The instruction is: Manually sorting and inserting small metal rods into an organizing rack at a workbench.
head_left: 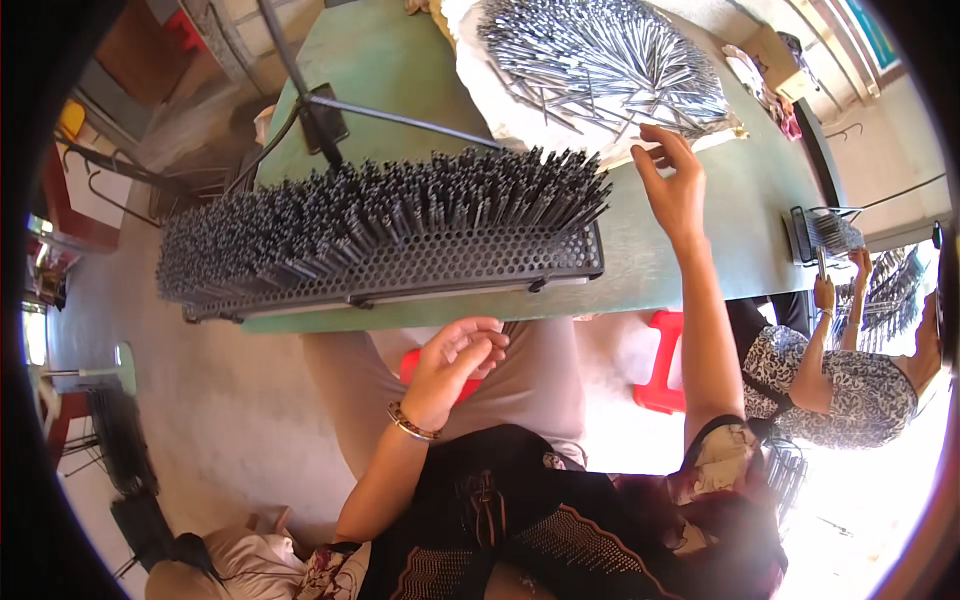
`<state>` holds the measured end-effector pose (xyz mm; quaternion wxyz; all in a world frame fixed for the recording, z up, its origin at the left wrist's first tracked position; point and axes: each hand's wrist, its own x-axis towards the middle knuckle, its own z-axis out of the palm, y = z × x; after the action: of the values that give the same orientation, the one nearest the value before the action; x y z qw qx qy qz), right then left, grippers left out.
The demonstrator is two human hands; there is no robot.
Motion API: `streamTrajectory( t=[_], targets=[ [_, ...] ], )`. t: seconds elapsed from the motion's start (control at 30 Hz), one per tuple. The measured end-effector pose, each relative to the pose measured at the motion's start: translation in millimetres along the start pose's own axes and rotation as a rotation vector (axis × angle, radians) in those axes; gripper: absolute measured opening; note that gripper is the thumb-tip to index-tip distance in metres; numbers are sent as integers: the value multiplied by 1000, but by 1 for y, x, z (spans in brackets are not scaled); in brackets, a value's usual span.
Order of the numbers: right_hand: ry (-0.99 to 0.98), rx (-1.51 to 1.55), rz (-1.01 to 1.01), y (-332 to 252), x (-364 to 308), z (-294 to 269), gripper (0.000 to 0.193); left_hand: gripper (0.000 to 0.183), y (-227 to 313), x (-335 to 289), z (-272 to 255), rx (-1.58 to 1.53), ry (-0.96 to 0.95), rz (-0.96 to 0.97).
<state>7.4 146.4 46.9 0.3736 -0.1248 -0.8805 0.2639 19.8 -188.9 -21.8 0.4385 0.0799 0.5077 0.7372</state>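
Observation:
A long black perforated rack [470, 257] stands along the table's near edge, its holes packed with upright thin dark rods [380, 205]. Bent inward in front of the rack, over my lap, my left hand [448, 368] has curled fingers; a small dark bit shows by its fingertips, too small to name. My right hand [677, 185] reaches over the table, right of the rack, beside a heap of loose thin metal rods [620, 60]. Its thumb and forefinger are bent with a small gap between them, and no rod shows there. The heap lies on a white cloth [475, 75].
The green table [370, 60] carries a dark metal stand [325, 120] behind the rack. A red stool [660, 365] stands under the table's right side. At right, another person [835, 385] handles a smaller rack [830, 232]. A cardboard box [775, 62] sits at the far right.

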Motion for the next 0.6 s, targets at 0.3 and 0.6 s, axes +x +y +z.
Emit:
streamTrajectory(
  t=[0.3, 0.6],
  targets=[
    [-379, -486, -77, 167, 94, 64, 56, 28, -4, 16, 25, 38, -168, -141],
    [-436, -507, -107, 245, 162, 112, 78, 29, -12, 41, 29, 4, -222, -250]
  ],
)
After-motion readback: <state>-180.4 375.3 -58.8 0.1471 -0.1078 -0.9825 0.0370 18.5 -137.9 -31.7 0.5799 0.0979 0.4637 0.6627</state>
